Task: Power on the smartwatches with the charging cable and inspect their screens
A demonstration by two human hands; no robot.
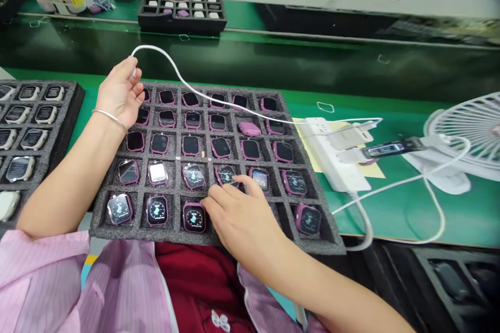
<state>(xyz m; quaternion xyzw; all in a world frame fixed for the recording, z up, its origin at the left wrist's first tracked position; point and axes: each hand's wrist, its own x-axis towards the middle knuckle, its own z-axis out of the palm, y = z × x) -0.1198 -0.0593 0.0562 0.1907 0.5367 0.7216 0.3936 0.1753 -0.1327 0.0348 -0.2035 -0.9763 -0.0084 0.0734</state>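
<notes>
Raised at the tray's far left corner, my left hand (pixel 121 92) is closed around one end of a white charging cable (pixel 175 70). The cable's tip is mostly hidden by the fingers. My right hand (pixel 244 213) reaches over the front rows, fingers curled, with fingertips against the right edge of a purple smartwatch (pixel 194 217) whose screen is lit. It covers part of the compartments beneath. A grey foam tray (pixel 219 240) holds rows of purple smartwatches; the front ones show lit faces, those behind are dark. One watch (pixel 249 128) lies with its purple side up.
A white power strip (pixel 332 156) with plugged-in adapters stands right of the tray, beside a small display device (pixel 392 149) and a white fan (pixel 469 135). Another foam tray (pixel 72 101) of pale watches lies left. A black tray (pixel 182 25) sits behind, below a shelf edge.
</notes>
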